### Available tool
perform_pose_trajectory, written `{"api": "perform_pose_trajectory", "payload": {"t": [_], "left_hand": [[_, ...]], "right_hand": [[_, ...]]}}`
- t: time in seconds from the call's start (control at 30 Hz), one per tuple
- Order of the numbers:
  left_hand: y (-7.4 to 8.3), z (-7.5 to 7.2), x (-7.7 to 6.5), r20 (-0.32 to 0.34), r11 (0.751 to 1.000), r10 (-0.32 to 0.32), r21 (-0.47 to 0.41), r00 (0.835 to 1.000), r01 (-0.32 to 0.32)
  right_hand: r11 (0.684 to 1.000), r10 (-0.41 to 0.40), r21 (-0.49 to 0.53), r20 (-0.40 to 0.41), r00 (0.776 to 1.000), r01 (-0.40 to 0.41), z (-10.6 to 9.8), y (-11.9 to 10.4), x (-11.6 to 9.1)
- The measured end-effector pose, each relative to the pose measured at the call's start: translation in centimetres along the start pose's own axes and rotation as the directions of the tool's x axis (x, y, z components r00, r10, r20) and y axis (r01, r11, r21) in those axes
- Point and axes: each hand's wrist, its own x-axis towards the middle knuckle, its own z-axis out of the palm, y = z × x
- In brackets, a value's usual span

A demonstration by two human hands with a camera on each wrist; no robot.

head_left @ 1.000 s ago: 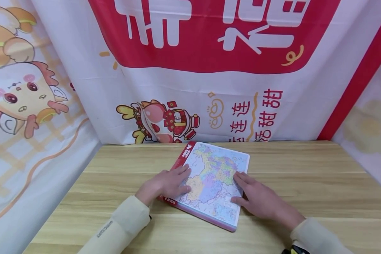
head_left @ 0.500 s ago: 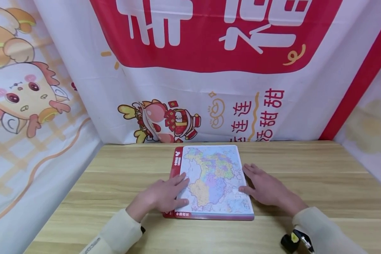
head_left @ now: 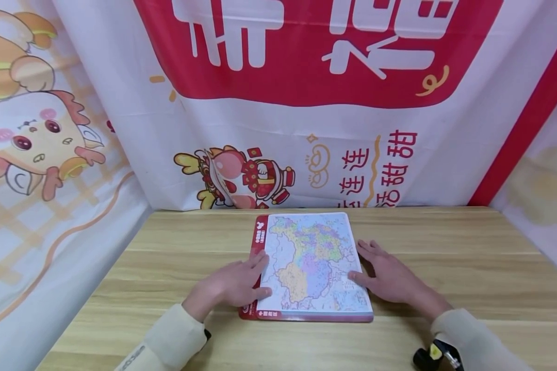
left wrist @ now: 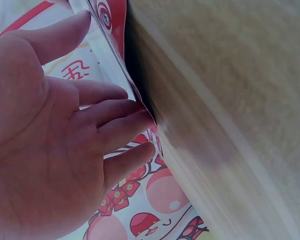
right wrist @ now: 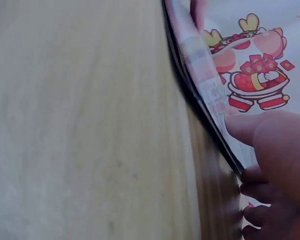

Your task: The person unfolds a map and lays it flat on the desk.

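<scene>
- Your left sleeve [head_left: 174, 337]: printed lettering, too cut off and small to read.
- Your left hand [head_left: 234, 283]: fingers spread, nearly straight, touching the left edge, not gripping; it hides part of the red strip [head_left: 257, 246].
- Map [head_left: 311, 263]: flat on the table [head_left: 190, 237] near its far edge, between your hands. Rectangular, rounded corners; red strip on the left, then patches of yellow, purple, green on pale blue-white. Near side shows some thickness, bluish over pink.
- Map text: white characters on red, 中国 at the near-left corner; finer print illegible.
- Banner [head_left: 334, 123] behind: red 连连 and 甜甜; big white characters cut off above.
- Your right hand [head_left: 390, 273]: fingers relaxed along the right edge, thumb on top, no grip; fingertips partly hidden.
- Black gadget [head_left: 427, 358] at your right cuff, partly covered.
</scene>
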Motion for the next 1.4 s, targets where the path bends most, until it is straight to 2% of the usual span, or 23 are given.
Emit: {"api": "perform_pose_trajectory", "payload": {"t": [0.2,0.3,0.57,0.8,1.03,1.27,1.4], "left_hand": [[0.2,0.1,-0.1,-0.004,1.000,0.009,0.014,1.000,-0.009],[0.3,0.2,-0.1,0.001,1.000,0.006,0.003,1.000,-0.006],[0.2,0.4,-0.1,0.008,0.999,-0.012,-0.044,1.000,0.013],[0.1,0.4,-0.1,-0.007,0.999,-0.022,-0.041,1.000,0.021],[-0.3,0.4,-0.2,-0.036,0.999,0.009,0.039,0.999,-0.007],[-0.4,0.3,-0.5,0.002,0.986,0.020,0.163,1.000,-0.020],[-0.9,0.4,-0.7,0.004,0.983,0.013,0.185,1.000,-0.014]], "right_hand": [[0.983,0.010,0.182,-0.086,0.996,0.005,0.1,-0.2,0.1],[0.971,0.047,0.239,-0.134,0.990,-0.014,0.1,-0.6,0.2],[0.954,0.151,0.289,-0.238,0.960,-0.078,0.0,-1.6,0.5],[0.934,0.201,0.341,-0.258,0.945,-0.105,-1.2,-2.7,0.4],[0.921,0.214,0.381,-0.328,0.920,-0.078,-3.9,-2.2,-0.1],[0.904,0.314,0.391,-0.338,0.887,-0.171,-6.4,-0.6,-1.0],[0.892,0.362,0.399,-0.348,0.865,-0.213,-7.4,0.3,-1.5]]}}
